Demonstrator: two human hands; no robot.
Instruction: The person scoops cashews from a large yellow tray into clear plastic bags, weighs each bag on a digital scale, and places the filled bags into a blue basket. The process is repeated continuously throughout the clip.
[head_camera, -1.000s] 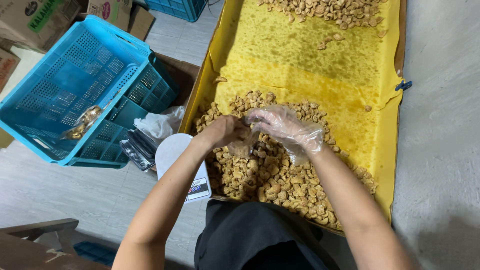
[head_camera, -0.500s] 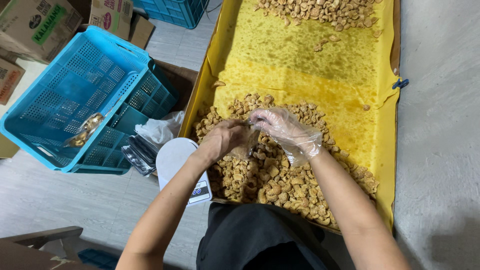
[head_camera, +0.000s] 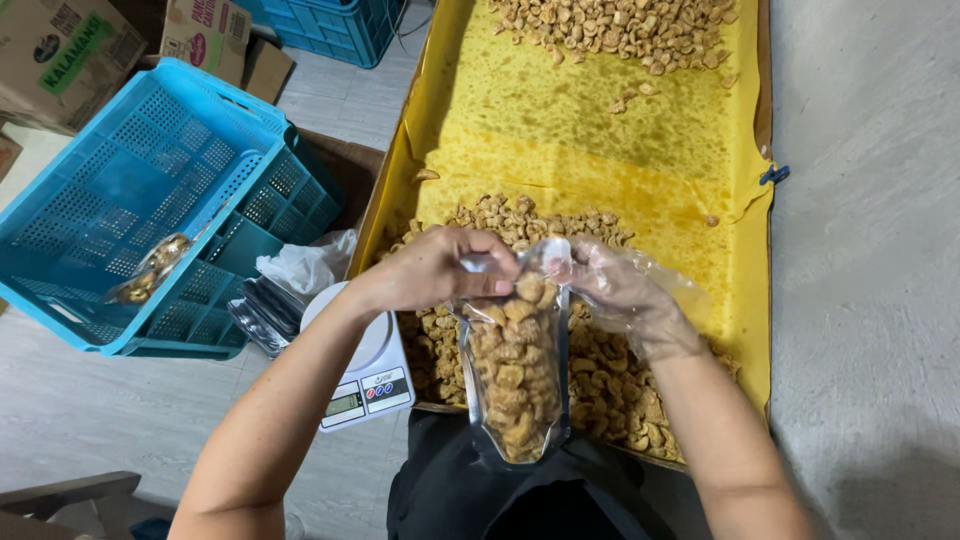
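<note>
Both hands, bare left hand (head_camera: 440, 268) and gloved right hand (head_camera: 625, 292), now pinch the top of a filled clear pouch (head_camera: 515, 375), lifted upright from the snack pile (head_camera: 600, 375) it lay in a second ago.

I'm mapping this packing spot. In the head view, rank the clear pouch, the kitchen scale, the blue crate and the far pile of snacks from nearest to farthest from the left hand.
1. Clear pouch: gripped at its top by the left hand.
2. Kitchen scale: just below the wrist, left of the tray.
3. Blue crate: farther left, on the floor.
4. Far pile of snacks: at the tray's top end.
</note>
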